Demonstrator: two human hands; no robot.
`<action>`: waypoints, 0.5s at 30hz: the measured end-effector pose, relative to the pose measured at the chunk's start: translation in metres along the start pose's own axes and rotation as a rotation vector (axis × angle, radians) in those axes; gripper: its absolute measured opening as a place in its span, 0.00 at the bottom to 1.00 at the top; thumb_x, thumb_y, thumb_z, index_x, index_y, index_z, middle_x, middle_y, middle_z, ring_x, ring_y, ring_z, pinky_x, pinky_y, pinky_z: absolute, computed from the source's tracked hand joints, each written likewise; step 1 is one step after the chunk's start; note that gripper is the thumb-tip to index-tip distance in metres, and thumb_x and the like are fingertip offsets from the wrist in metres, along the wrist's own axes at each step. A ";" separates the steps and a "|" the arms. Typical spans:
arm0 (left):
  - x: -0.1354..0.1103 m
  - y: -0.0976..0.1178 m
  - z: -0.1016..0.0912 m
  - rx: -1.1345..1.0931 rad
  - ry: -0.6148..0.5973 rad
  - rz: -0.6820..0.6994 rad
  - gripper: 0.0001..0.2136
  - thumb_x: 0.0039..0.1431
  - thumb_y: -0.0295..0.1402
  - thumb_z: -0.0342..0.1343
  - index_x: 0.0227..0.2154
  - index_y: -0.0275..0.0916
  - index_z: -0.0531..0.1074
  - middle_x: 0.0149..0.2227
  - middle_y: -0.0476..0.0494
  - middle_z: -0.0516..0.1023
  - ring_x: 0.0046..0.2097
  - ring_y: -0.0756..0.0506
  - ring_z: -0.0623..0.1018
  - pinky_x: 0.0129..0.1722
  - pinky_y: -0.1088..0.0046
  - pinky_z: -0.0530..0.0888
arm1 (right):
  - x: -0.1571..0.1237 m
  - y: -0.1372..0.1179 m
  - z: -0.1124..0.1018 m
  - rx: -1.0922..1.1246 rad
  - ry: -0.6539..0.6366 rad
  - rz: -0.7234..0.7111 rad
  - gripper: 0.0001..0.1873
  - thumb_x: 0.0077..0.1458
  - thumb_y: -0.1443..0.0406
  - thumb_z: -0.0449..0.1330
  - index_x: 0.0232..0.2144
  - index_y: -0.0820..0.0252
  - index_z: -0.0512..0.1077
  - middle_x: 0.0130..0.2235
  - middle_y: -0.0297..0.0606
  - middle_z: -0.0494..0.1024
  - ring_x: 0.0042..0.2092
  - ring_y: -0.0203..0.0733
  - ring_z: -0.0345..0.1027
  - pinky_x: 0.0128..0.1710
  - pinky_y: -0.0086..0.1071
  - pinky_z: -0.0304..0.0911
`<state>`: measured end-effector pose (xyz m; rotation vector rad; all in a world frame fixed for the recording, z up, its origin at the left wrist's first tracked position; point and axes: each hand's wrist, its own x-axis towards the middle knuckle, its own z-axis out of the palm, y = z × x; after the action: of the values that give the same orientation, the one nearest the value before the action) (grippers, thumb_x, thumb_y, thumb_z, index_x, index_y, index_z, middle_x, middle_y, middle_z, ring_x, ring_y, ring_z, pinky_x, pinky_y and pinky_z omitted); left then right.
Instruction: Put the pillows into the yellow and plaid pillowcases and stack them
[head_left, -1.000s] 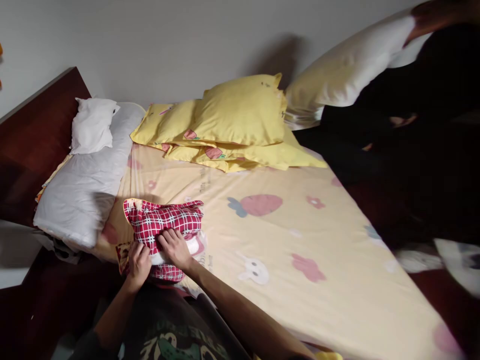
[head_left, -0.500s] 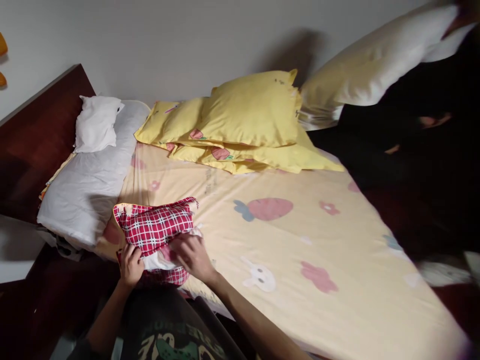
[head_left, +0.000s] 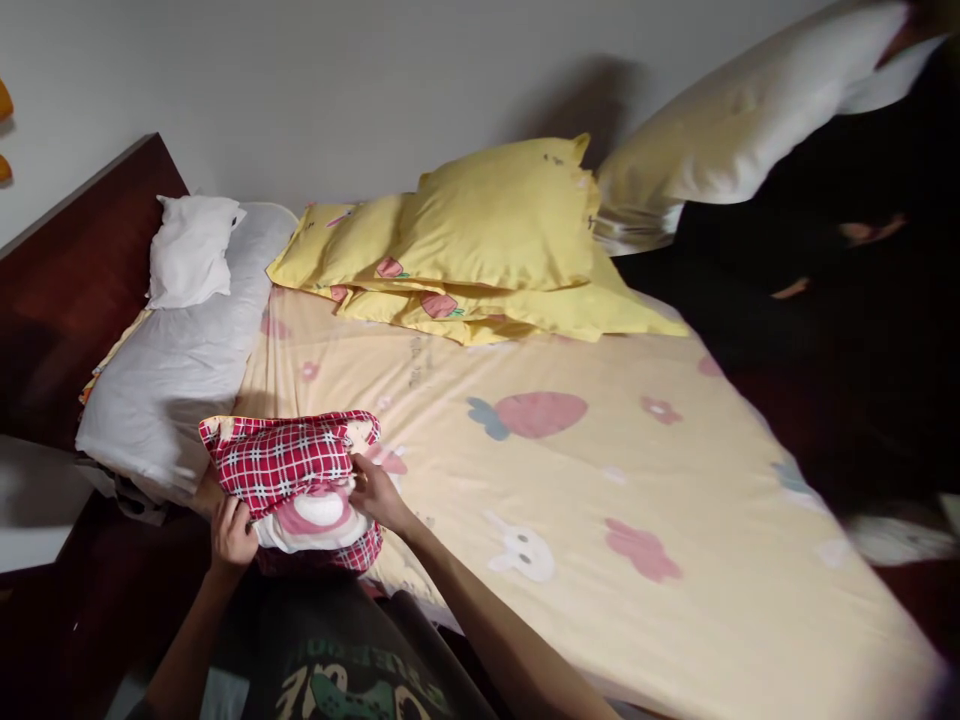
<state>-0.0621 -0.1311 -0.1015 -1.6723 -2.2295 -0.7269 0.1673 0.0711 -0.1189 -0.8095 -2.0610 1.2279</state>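
A small red plaid pillowcase [head_left: 289,465] lies at the near edge of the bed, its opening facing my body. Inside it shows a white and pink pillow [head_left: 315,515], partly covered by the plaid cloth. My left hand [head_left: 234,532] grips the left side of the opening, thumb and fingers closed on the cloth. At the right side of the opening, my right hand [head_left: 375,490] pinches the plaid edge; its fingertips are partly hidden.
The bed sheet [head_left: 630,470] is cream with printed carrots and rabbits. Yellow pillows [head_left: 502,220] lie along the wall. Grey bedding [head_left: 172,390] and a small white pillow [head_left: 191,250] rest by the dark headboard [head_left: 82,270]. A large white pillow [head_left: 742,120] extends at upper right.
My right hand has moved from over the pillow to the right edge of the opening, uncovering the pink and white print. The pillowcase and my left hand have shifted slightly left.
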 end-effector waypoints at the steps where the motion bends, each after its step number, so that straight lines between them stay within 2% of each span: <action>1: 0.002 0.004 -0.006 -0.011 -0.025 0.008 0.09 0.47 0.21 0.51 0.28 0.43 0.70 0.31 0.42 0.73 0.36 0.42 0.76 0.41 0.66 0.74 | 0.001 0.000 0.002 -0.021 0.036 0.017 0.16 0.44 0.69 0.55 0.40 0.60 0.70 0.34 0.38 0.79 0.33 0.42 0.71 0.32 0.32 0.67; 3: 0.008 0.020 -0.018 -0.068 -0.084 0.041 0.13 0.47 0.22 0.52 0.36 0.42 0.72 0.35 0.42 0.74 0.40 0.42 0.77 0.43 0.67 0.74 | 0.001 0.002 0.007 -0.077 0.121 0.053 0.15 0.44 0.70 0.53 0.37 0.60 0.70 0.33 0.38 0.78 0.32 0.42 0.70 0.31 0.32 0.65; 5: 0.018 0.044 -0.026 -0.137 -0.133 0.082 0.19 0.51 0.24 0.52 0.47 0.41 0.70 0.43 0.39 0.75 0.47 0.41 0.76 0.49 0.64 0.73 | 0.000 0.003 0.014 -0.138 0.195 0.074 0.15 0.43 0.71 0.51 0.35 0.60 0.70 0.32 0.38 0.77 0.32 0.42 0.68 0.30 0.32 0.64; 8: 0.040 0.078 -0.024 -0.137 -0.185 0.129 0.21 0.58 0.28 0.53 0.55 0.42 0.66 0.53 0.35 0.72 0.54 0.37 0.72 0.55 0.57 0.69 | -0.001 -0.001 0.026 -0.226 0.249 0.043 0.10 0.43 0.72 0.51 0.30 0.58 0.68 0.28 0.37 0.74 0.30 0.42 0.65 0.31 0.33 0.61; 11: 0.058 0.092 -0.001 -0.024 -0.168 0.124 0.19 0.59 0.29 0.54 0.53 0.43 0.68 0.53 0.36 0.73 0.51 0.36 0.72 0.51 0.55 0.68 | -0.007 -0.012 0.035 -0.302 0.237 -0.064 0.04 0.46 0.71 0.52 0.24 0.57 0.63 0.24 0.35 0.69 0.29 0.42 0.61 0.34 0.35 0.58; 15: 0.064 0.085 0.038 0.016 -0.106 0.123 0.10 0.56 0.22 0.52 0.37 0.42 0.74 0.37 0.40 0.76 0.41 0.39 0.73 0.44 0.58 0.68 | -0.023 -0.028 0.038 -0.371 0.123 -0.274 0.08 0.52 0.70 0.52 0.23 0.56 0.63 0.25 0.34 0.68 0.30 0.40 0.60 0.37 0.35 0.55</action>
<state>0.0023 -0.0403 -0.0828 -1.8619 -2.1711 -0.6019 0.1474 0.0228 -0.1133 -0.7126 -2.2391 0.6423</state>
